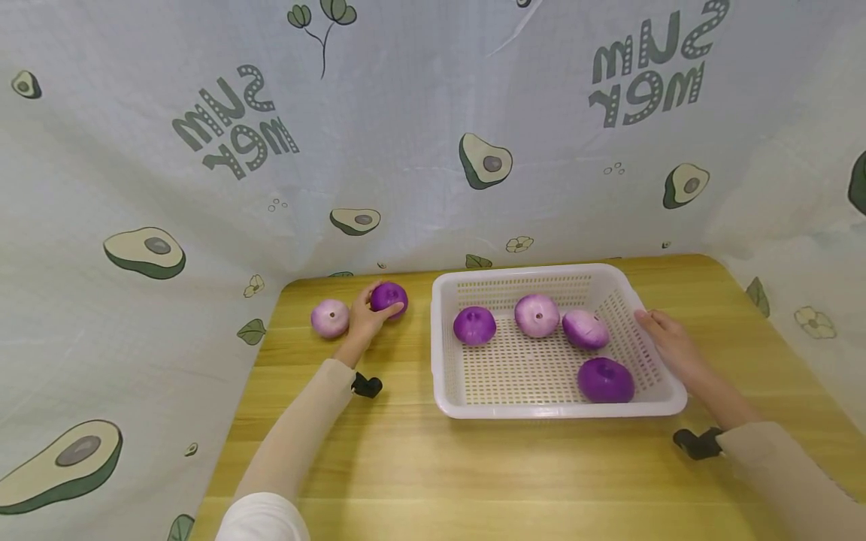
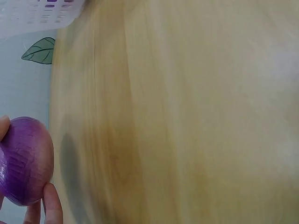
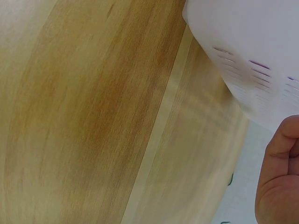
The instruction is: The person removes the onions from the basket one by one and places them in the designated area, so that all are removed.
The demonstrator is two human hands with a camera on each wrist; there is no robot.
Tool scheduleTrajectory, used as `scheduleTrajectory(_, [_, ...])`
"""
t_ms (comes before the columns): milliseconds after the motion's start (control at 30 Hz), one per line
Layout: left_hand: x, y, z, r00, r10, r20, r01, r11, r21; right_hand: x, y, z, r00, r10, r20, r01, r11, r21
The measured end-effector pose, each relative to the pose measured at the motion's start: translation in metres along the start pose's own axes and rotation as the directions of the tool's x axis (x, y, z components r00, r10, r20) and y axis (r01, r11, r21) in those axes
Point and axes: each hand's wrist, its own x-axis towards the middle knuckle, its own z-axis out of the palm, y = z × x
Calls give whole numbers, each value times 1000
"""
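My left hand (image 1: 364, 324) grips a dark purple onion (image 1: 389, 300) (image 2: 29, 161) between thumb and fingers, left of the basket. A shadow on the table beside it in the left wrist view suggests a gap beneath. Close by on the left lies a paler pink-and-white onion (image 1: 330, 319). My right hand (image 1: 671, 349) holds the right rim of a white plastic basket (image 1: 548, 411), its fingers partly hidden in the right wrist view. Inside the basket are several onions: a purple one (image 1: 474, 326) at left, two paler ones (image 1: 537, 315) mid-right, and a deep purple one (image 1: 605, 380) at front right.
The basket stands on a wooden table (image 1: 473, 473), its far side near the back edge. Behind hangs a pale cloth (image 1: 406, 135) printed with avocados and lettering. Black wrist-camera mounts (image 1: 367, 386) stick out from both forearms.
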Motion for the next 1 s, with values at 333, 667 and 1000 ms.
scheduleTrajectory(333, [-2, -7, 0, 1000, -13, 18, 12, 999, 49, 1, 1, 0, 1000, 3, 3, -3, 1000, -17])
scheduleTrajectory(667, [-2, -4, 0, 999, -4, 34, -1, 989, 146, 2, 2, 0, 1000, -6, 0, 6, 1000, 7])
scheduleTrajectory(1000, [0, 2, -4, 999, 47, 25, -51, 980, 194, 1, 2, -1, 1000, -29, -4, 29, 999, 28])
